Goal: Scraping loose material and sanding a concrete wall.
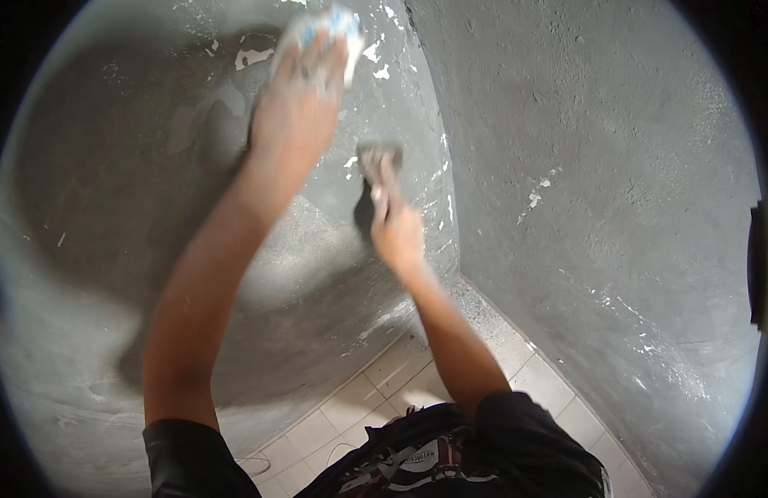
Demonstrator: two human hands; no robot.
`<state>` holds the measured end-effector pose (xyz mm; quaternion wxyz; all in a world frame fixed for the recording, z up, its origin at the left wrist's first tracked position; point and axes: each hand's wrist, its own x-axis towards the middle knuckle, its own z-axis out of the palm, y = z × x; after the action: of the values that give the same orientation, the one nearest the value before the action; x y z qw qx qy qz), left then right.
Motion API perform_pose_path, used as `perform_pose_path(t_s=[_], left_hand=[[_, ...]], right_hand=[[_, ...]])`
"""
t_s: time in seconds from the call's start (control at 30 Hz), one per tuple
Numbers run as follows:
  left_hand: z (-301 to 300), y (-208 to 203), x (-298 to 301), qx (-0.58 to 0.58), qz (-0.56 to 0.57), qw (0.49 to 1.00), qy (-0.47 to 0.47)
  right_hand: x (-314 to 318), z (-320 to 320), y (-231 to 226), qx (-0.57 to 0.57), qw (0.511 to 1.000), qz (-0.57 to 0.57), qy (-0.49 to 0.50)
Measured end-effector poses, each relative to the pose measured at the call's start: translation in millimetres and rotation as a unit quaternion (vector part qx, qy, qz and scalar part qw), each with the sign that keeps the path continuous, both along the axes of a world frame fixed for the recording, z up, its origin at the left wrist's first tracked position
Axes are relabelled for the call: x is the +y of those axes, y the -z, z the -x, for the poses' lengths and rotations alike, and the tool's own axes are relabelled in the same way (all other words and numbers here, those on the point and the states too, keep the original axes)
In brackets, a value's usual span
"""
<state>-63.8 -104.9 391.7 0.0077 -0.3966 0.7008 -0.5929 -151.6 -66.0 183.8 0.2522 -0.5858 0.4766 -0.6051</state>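
Note:
High on the grey wall in front of me, my left hand presses a crumpled white and blue rag. Motion blurs both hand and rag, and the palm side is hidden. Lower and to the right, my right hand is closed round a putty knife. The knife points upward, its wide blade at the wall surface with a finger laid along it. Small white patches of bare or flaked coating show around the rag and blade.
A second grey wall meets the first in a corner at the right, with white scuffs on it. Pale floor tiles lie below, with debris in the corner. A dark object stands at the far right edge.

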Motion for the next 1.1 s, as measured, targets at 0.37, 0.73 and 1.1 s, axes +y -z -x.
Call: perform_pose_path(t_s=[0.37, 0.73, 1.1], left_hand=[[16.1, -48.9, -38.7, 0.126, -0.045, 0.99, 0.04], [-80.2, 66.0, 102.0, 0.067, -0.074, 0.995, -0.01], [-114.9, -74.0, 105.0, -0.076, 0.15, 0.985, -0.039]], right_hand=[[-70.6, 27.9, -73.2, -0.018, 0.989, 0.068, 0.128], [77.8, -59.2, 75.0, 0.079, 0.995, -0.052, -0.009], [85.2, -85.3, 69.1, 0.056, 0.997, -0.045, -0.024]])
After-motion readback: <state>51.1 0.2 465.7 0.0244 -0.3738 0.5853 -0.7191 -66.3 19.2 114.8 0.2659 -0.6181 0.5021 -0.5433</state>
